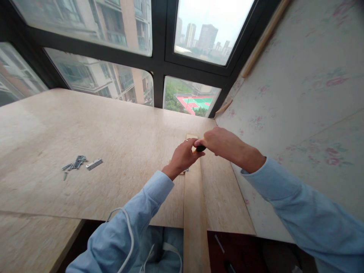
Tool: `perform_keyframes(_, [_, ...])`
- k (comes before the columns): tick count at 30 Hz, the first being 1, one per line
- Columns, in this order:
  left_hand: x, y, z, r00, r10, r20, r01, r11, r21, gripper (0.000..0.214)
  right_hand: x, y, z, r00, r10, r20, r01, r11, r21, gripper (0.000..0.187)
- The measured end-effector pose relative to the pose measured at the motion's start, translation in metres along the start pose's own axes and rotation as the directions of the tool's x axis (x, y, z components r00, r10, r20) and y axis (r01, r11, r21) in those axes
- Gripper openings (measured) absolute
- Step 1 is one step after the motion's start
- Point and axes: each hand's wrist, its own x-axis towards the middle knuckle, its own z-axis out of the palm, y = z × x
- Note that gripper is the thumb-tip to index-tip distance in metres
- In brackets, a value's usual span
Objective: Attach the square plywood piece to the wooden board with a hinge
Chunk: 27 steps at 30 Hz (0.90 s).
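Over the far end of a long, pale wooden board (195, 204), my two hands meet at a screwdriver (200, 148) with a black and yellow handle. My right hand (222, 142) is closed round the handle from the right. The fingers of my left hand (183, 155), one wearing a ring, are closed about its other side. The tool's tip is hidden. Beneath my left wrist, small metal pieces (186, 170) lie by the board's left edge, partly covered. The board rests on a marbled countertop (136, 129) and sticks out past its front edge.
To the left lie several screws (65, 176), a dark metal hinge (78, 162) and a silver hinge (94, 163). Dark-framed windows (159, 64) stand behind the countertop. A flower-papered wall (301, 113) bounds the right side. A white cord (129, 231) hangs near my left sleeve.
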Motion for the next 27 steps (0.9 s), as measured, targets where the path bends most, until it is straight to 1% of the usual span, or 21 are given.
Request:
perform_keyframes(2, [0.001,0.001,-0.002,1.0,0.006,0.019,-0.006,1.0,-0.007,0.026,-0.002,-0.001,-0.001,0.997,0.052,0.059,-0.05,0.998,-0.031,0.031])
perform_keyframes(4, [0.0,0.002,-0.004,0.998,0.012,0.059,-0.01,0.999,-0.031,0.032,-0.003,-0.001,-0.002,0.982,0.163,0.091,-0.161,0.987,-0.03,0.029])
perform_keyframes(5, [0.0,0.002,-0.004,0.997,0.015,0.074,-0.012,0.999,-0.035,0.036,-0.002,-0.002,-0.001,0.968,0.235,0.087,-0.235,0.972,-0.012,0.031])
perform_keyframes(7, [-0.001,0.003,-0.003,0.995,0.007,0.101,-0.006,1.0,-0.006,0.045,0.0,-0.004,0.0,0.928,0.366,0.067,-0.369,0.929,0.036,0.052])
perform_keyframes(8, [-0.002,0.004,-0.003,0.993,-0.011,0.115,0.008,1.0,0.025,0.047,0.001,-0.005,0.001,0.91,0.412,0.054,-0.415,0.908,0.058,0.062])
perform_keyframes(10, [-0.001,0.006,-0.002,0.989,-0.066,0.132,0.054,0.994,0.096,0.045,0.004,-0.009,0.004,0.889,0.457,0.031,-0.458,0.885,0.09,0.074])
perform_keyframes(12, [0.0,0.009,-0.002,0.983,-0.108,0.148,0.086,0.986,0.144,0.037,0.005,-0.012,0.006,0.879,0.476,0.013,-0.475,0.874,0.1,0.078])
perform_keyframes(14, [0.002,0.01,-0.003,0.979,-0.115,0.168,0.086,0.982,0.169,0.031,0.005,-0.013,0.01,0.874,0.485,0.005,-0.483,0.869,0.112,0.079])
perform_keyframes(16, [0.003,0.009,-0.006,0.977,-0.092,0.193,0.058,0.983,0.176,0.03,0.003,-0.009,0.016,0.882,0.472,-0.01,-0.463,0.869,0.176,0.075])
perform_keyframes(17, [0.004,0.007,-0.007,0.976,-0.074,0.203,0.039,0.984,0.173,0.03,0.001,-0.006,0.019,0.9,0.435,-0.038,-0.414,0.878,0.241,0.068])
perform_keyframes(18, [0.006,0.005,-0.008,0.976,-0.055,0.21,0.02,0.986,0.168,0.031,0.0,-0.002,0.022,0.926,0.369,-0.078,-0.328,0.891,0.313,0.056])
perform_keyframes(19, [0.007,0.002,-0.009,0.975,-0.041,0.218,0.005,0.987,0.16,0.032,-0.002,0.002,0.025,0.953,0.273,-0.133,-0.205,0.901,0.381,0.042])
perform_keyframes(20, [0.008,0.0,-0.01,0.973,-0.03,0.228,-0.005,0.989,0.149,0.033,-0.003,0.006,0.026,0.969,0.166,-0.183,-0.074,0.903,0.424,0.031])
perform_keyframes(21, [0.008,-0.002,-0.01,0.971,-0.02,0.237,-0.012,0.991,0.134,0.035,-0.004,0.01,0.027,0.974,0.071,-0.216,0.033,0.896,0.442,0.027])
perform_keyframes(22, [0.009,-0.004,-0.01,0.97,-0.012,0.243,-0.016,0.993,0.113,0.037,-0.005,0.012,0.027,0.974,0.002,-0.227,0.101,0.892,0.44,0.027])
perform_keyframes(23, [0.01,-0.006,-0.01,0.97,-0.006,0.244,-0.016,0.996,0.088,0.04,-0.005,0.014,0.026,0.976,-0.03,-0.216,0.122,0.898,0.424,0.026])
perform_keyframes(24, [0.01,-0.007,-0.009,0.971,0.001,0.24,-0.015,0.998,0.057,0.044,-0.005,0.015,0.024,0.98,-0.031,-0.196,0.108,0.911,0.398,0.025])
perform_keyframes(27, [0.007,-0.01,-0.006,0.976,0.015,0.216,0.002,0.997,-0.078,0.053,-0.003,0.013,0.018,0.992,0.055,-0.116,-0.021,0.961,0.277,0.018])
